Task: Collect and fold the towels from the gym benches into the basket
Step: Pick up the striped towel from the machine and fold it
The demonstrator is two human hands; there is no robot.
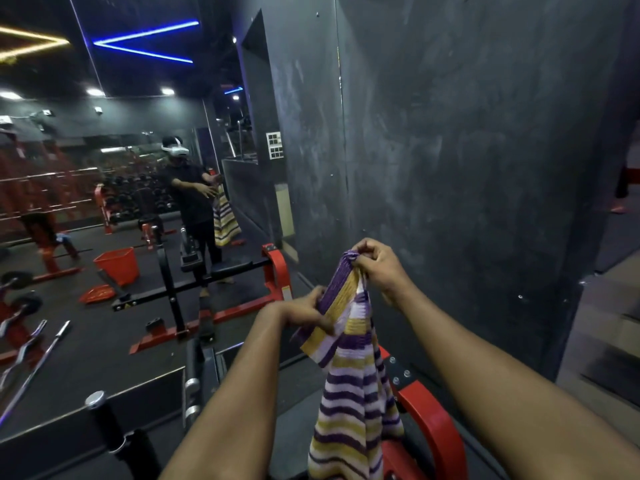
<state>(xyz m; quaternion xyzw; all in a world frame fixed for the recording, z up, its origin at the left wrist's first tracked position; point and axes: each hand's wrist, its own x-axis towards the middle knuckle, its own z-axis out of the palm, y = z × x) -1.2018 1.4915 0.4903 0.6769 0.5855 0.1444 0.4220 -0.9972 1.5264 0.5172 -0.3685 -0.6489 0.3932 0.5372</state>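
Purple, yellow and white stripes cross the towel (349, 393). Its lower end is cut off by the bottom edge of the view, so its full length cannot be told. In the dim gym light the fingertips of both hands are partly buried in the cloth. The bench's red frame (440, 431) shows only in part behind the towel, and its pad is hard to make out.

The right hand (379, 268) is clamped on the towel's top, its fingers curled tight and bunching the purple end. The left hand (304, 311) grips the towel's side edge lower down, thumb and fingers closed round a fold.

Both forearms reach forward from the bottom of the view, the right hand higher than the left. The towel hangs from them in front of a dark wall (450, 150). In the mirror (104, 341) at left, a red basket (117, 266) stands on the floor, well apart from the towel.
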